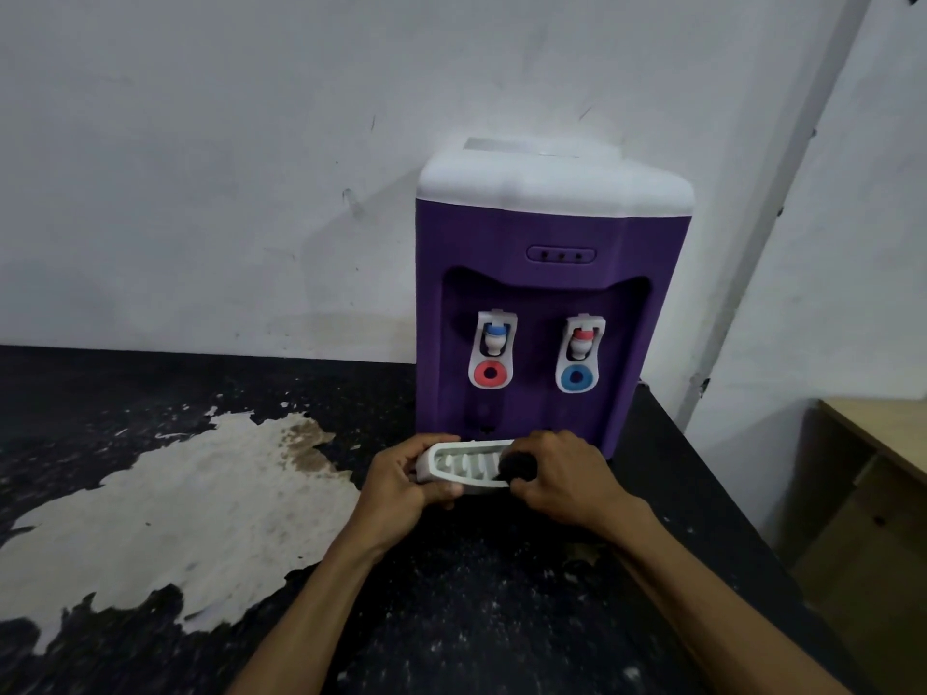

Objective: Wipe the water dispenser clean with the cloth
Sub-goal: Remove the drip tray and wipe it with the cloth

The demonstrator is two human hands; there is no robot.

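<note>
A purple water dispenser with a white top stands on a dark counter against the wall, its two white taps facing me. In front of its base my left hand grips the left end of the white slotted drip tray, which is tilted toward me and pulled out from the dispenser. My right hand is closed on a small dark cloth and presses it onto the right part of the tray's grille. The tray's right end is hidden under that hand.
The black speckled counter has a large worn pale patch at the left. Its right edge drops off beside a wooden desk. A white wall rises right behind the dispenser.
</note>
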